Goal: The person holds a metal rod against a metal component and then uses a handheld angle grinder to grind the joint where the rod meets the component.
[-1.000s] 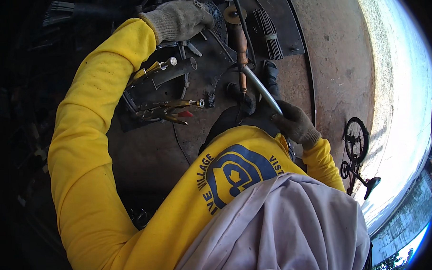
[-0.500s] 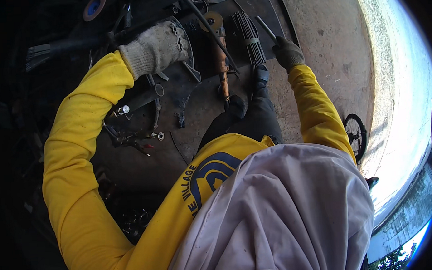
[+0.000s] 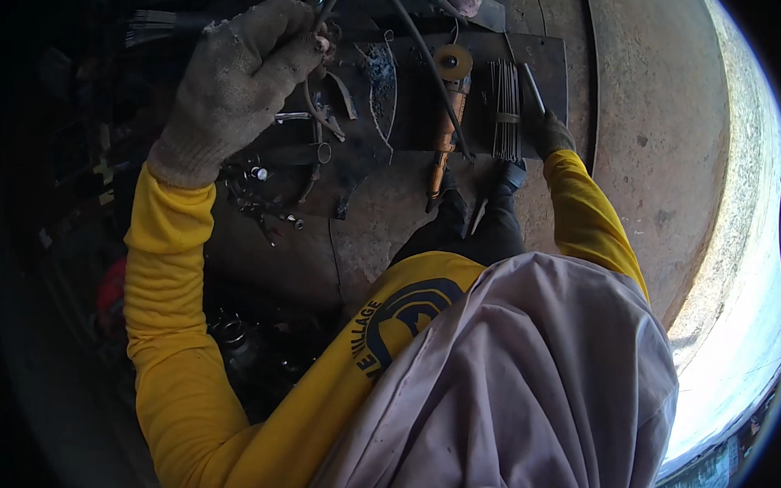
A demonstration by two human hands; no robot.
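My left hand (image 3: 243,81), in a worn, torn knit glove, is raised at the upper left. Its fingers and thumb come together near a dark cable (image 3: 329,7); whatever they grip is hard to make out. Below them lie curved metal strips (image 3: 344,95). My right hand (image 3: 554,137), in a dark glove, is closed around a straight grey metal rod (image 3: 533,88) that points away from me. Just left of that rod lies a tied bundle of thin metal rods (image 3: 505,89). An orange angle grinder (image 3: 448,126) with a yellowish disc rests between my hands.
A dark metal sheet (image 3: 539,54) lies under the grinder and the bundle. A black cable (image 3: 431,57) crosses over the grinder. Small metal parts and tools (image 3: 264,205) are scattered at left. My boots (image 3: 513,173) stand close to the bundle.
My left hand has lifted off the curved metal piece, and its fingers now point up near the cable. The rod in my right hand stands more upright; the view has shifted.
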